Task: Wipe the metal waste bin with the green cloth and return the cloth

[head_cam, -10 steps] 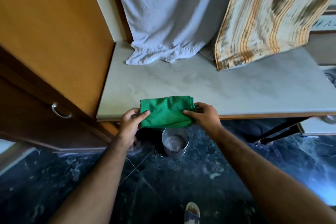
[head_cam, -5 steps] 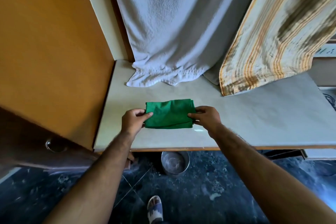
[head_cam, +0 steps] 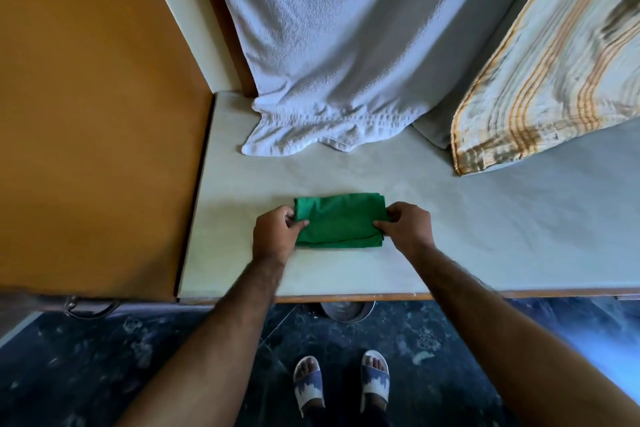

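The folded green cloth (head_cam: 341,220) lies flat on the pale tabletop (head_cam: 485,218), a little way in from the front edge. My left hand (head_cam: 275,234) pinches its left edge and my right hand (head_cam: 407,227) pinches its right edge. The metal waste bin (head_cam: 348,312) stands on the dark floor under the table; only a strip of its rim shows below the table's front edge.
A white towel (head_cam: 346,62) and a striped cloth (head_cam: 554,73) hang down onto the back of the table. An orange cabinet (head_cam: 97,107) walls the left side, with a metal handle (head_cam: 90,308) low down. My sandalled feet (head_cam: 341,381) stand on the dark floor.
Both hands have carried the cloth from the table's front edge further onto the tabletop and laid it flat. The view has tilted, so the bin is now mostly hidden under the table.
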The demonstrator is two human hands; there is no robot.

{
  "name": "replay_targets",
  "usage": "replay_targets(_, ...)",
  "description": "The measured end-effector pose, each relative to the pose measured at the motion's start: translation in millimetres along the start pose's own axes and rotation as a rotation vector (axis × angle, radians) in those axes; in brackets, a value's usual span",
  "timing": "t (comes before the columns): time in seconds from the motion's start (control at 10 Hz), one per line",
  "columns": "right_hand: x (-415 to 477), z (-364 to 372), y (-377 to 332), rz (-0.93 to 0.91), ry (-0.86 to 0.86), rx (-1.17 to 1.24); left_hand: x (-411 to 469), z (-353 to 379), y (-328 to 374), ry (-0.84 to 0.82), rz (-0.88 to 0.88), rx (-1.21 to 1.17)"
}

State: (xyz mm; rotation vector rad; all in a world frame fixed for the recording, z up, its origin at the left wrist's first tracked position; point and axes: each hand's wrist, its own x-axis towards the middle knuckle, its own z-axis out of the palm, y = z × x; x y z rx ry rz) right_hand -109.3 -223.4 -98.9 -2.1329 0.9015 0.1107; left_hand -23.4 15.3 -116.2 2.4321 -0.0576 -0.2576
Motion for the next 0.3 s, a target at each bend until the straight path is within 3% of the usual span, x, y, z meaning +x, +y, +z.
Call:
replay_targets(0.1,0,0,-1,-0.016,-0.013,-0.092,-1,-8,8,-0.018,0.006,0.211)
replay_targets(0.3,-10,-38,-43,-0.527,0.08,-0.64,4,-43,31,0.083,0.435,0.497)
